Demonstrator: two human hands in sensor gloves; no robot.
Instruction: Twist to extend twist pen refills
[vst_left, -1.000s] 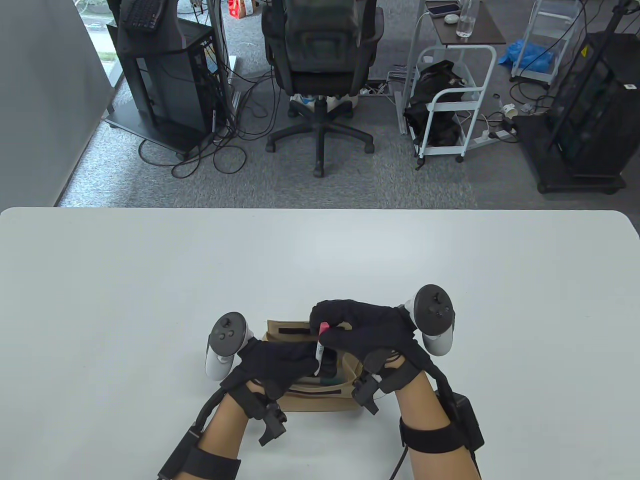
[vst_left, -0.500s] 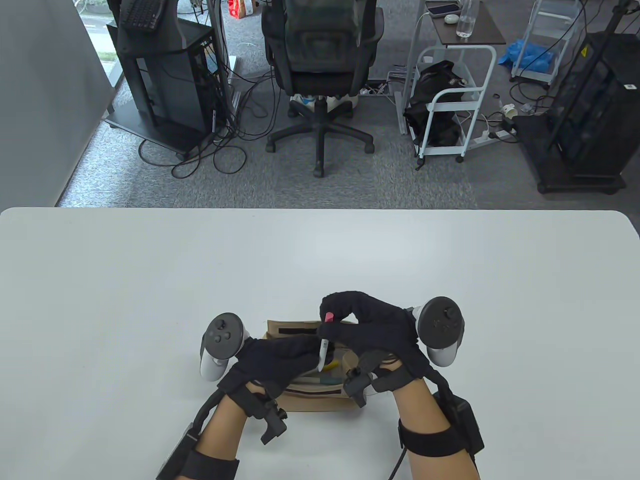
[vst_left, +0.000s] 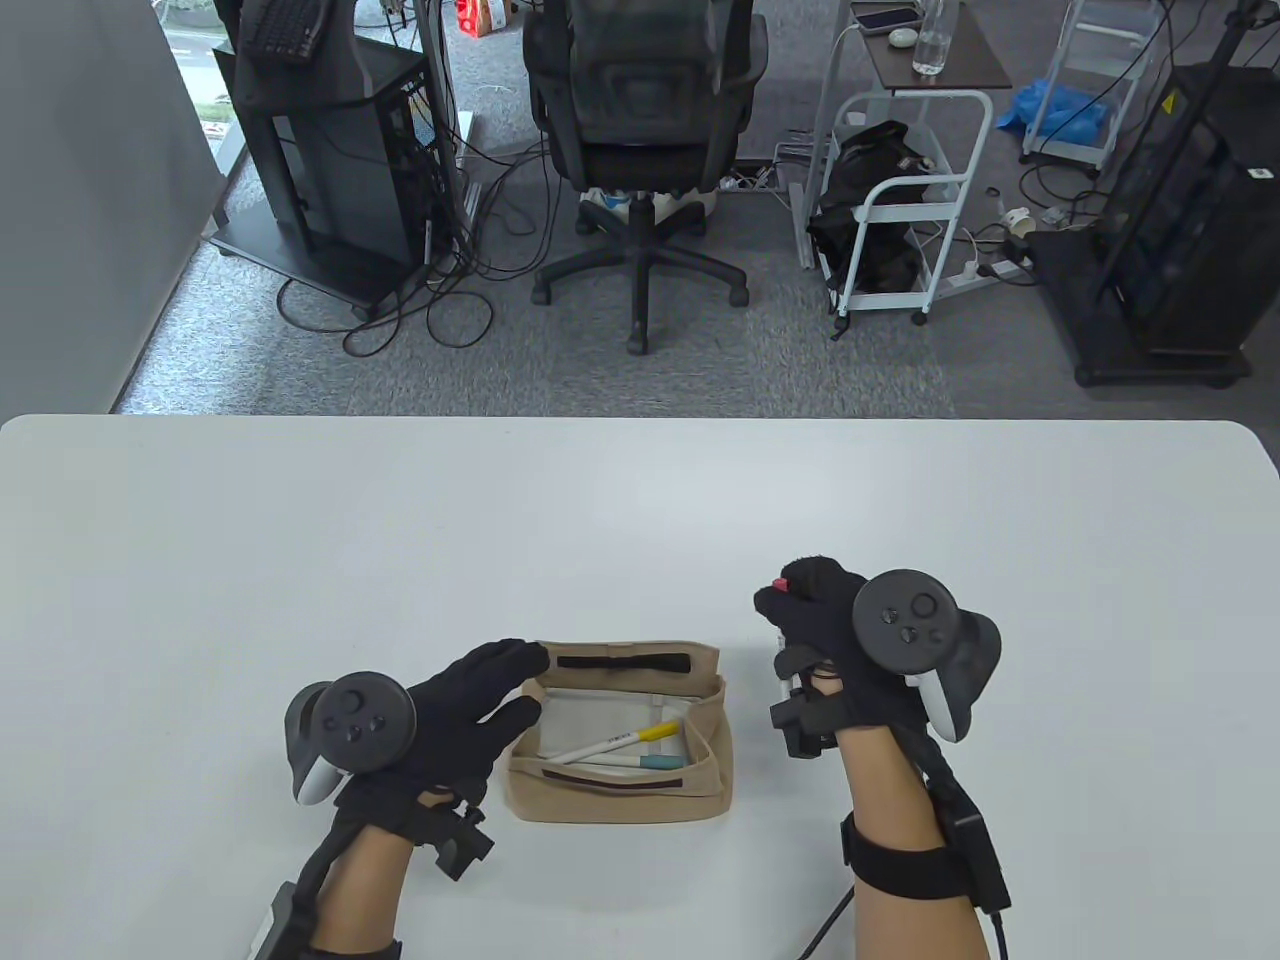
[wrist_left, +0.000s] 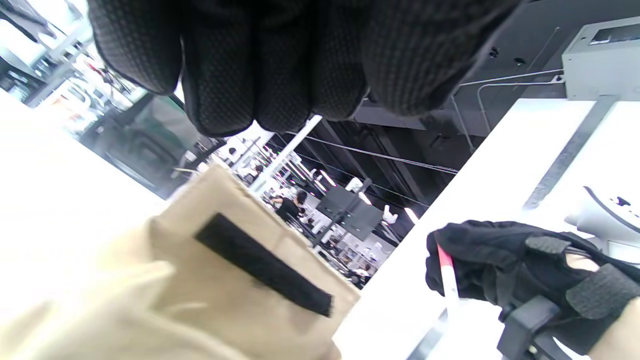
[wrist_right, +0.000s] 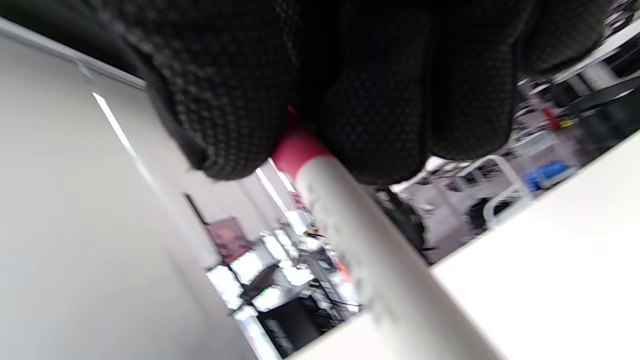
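Where knit fingers clamp — smooth white-pink pen

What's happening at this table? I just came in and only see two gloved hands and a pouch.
A person in sensor gloves is working through twist pens kept in a tan pouch. The right hand grips a white pen with a pink end, off to the pouch's right. The left hand rests with fingers spread at the pouch's left edge. Two more pens lie inside the open pouch, one with a yellow end and one with a teal end.
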